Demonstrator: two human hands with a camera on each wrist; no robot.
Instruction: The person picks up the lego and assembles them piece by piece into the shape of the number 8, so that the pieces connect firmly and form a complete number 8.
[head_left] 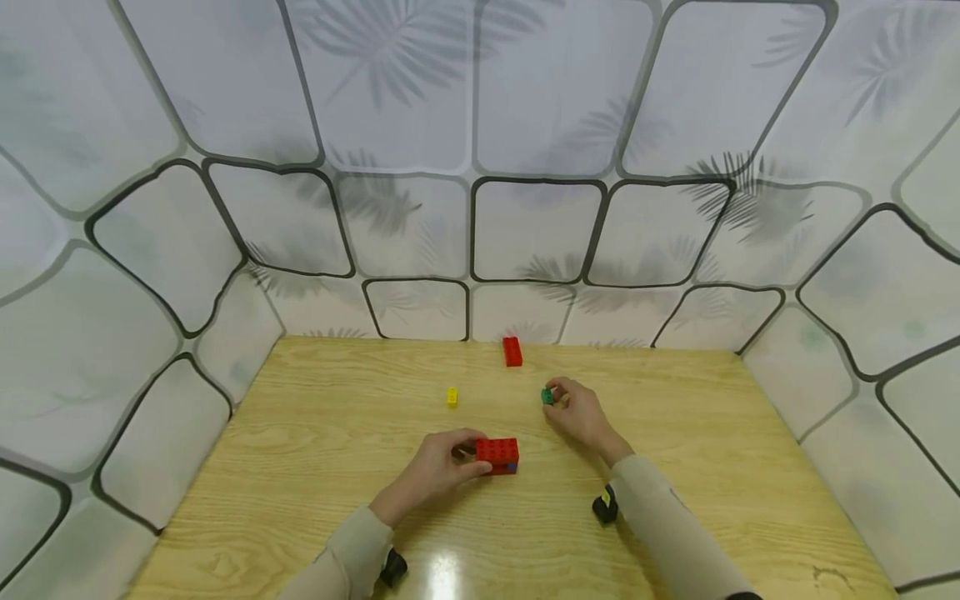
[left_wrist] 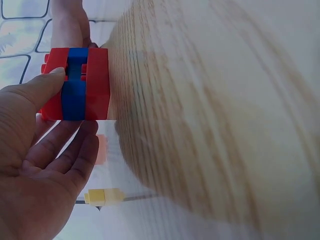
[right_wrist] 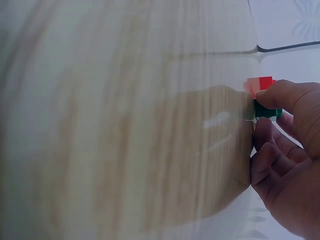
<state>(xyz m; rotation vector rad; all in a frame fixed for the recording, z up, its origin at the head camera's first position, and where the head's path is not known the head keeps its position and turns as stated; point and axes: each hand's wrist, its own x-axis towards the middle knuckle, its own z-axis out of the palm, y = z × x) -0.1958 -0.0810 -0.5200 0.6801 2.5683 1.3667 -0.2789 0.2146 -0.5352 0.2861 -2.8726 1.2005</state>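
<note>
Pinching at one end, left hand holds red-and-blue brick stack, mid-bench; probably light, stiff, best gripped across long sides. Beyond, right hand pinches small green brick, likely rigid; take by side walls. Yellow brick leftward; red brick farthest.

A wall stands behind the table. Low centre of the frame, the left hand holds a stack; up and right, the right hand pinches a block. Left of that lies a small brick; between and behind them, near the wall, a larger brick.
</note>
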